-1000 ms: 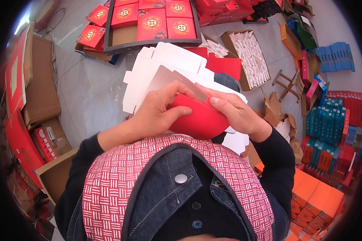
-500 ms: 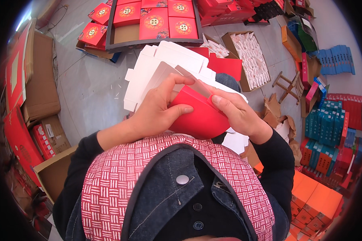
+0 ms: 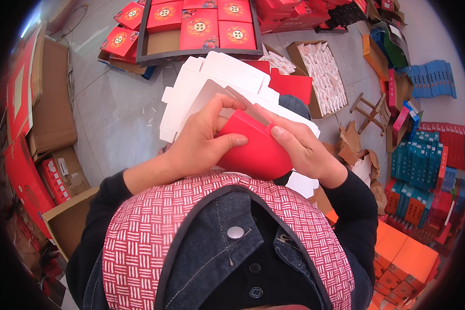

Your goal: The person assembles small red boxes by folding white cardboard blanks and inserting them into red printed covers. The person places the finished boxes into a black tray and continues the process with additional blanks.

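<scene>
A red cardboard box (image 3: 258,152), partly folded, is held in front of my apron with its open end away from me. My left hand (image 3: 204,132) grips its left side, thumb on the red face and fingers curled over at the flaps. On the other side, my right hand (image 3: 302,142) pinches the box's right edge near the top corner, the thumb on the red face. Pale inner flaps (image 3: 243,101) stand up between the hands. Beneath and beyond lies a stack of flat white box blanks (image 3: 232,67), partly over my legs.
Ahead stands a dark-edged tray (image 3: 201,53) of red patterned boxes. A carton of white wrapped packets (image 3: 323,77) and a small wooden stool (image 3: 369,111) are to the right. Orange boxes (image 3: 405,250) and teal boxes (image 3: 418,160) are stacked at right. Brown cartons (image 3: 51,98) line the left.
Almost nothing differs. My right hand has shifted very slightly along the edge of the red box, and both hands keep their grip.
</scene>
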A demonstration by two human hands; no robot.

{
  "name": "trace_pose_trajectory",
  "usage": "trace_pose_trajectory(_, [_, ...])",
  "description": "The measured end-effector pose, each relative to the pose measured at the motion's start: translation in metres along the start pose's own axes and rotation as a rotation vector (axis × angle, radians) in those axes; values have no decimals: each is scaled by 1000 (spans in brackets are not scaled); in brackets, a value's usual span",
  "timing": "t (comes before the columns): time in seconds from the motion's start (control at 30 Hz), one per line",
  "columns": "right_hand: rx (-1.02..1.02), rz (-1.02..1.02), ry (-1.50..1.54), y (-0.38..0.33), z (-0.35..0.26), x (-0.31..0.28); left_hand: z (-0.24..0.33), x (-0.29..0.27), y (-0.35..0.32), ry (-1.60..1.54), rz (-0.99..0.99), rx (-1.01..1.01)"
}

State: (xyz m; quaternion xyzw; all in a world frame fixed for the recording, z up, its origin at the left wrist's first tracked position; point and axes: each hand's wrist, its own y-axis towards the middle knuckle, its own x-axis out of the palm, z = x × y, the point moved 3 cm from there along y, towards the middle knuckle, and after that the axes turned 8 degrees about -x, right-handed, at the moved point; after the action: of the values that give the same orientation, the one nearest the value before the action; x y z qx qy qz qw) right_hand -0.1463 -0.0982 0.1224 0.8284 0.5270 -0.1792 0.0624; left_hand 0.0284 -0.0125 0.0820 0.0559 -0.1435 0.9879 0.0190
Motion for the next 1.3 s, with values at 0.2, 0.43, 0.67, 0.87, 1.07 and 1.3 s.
trace_pose_trajectory(0.2, [-65, 35, -84, 1, 1, 2, -7, -1, 5, -116, -54, -68])
trace_pose_trajectory(0.43, [-120, -19, -217, 7, -4, -3, -4, 0, 1, -143, 5, -42])
trace_pose_trajectory(0.67, [-85, -62, -207, 4, -6, -10, 1, -2, -1, 180, 10, 189])
trace_pose_trajectory(0.87, [-135, -66, -268, 5, -8, -5, 2, -3, -1, 204, -14, 132])
trace_pose_trajectory(1.07, [-114, -80, -263, 10, -11, -3, -5, -3, 0, 144, 25, 208])
trace_pose_trajectory(1.3, [-41, -151, -319, 9, -12, -1, -10, 0, -2, 13, 93, 141])
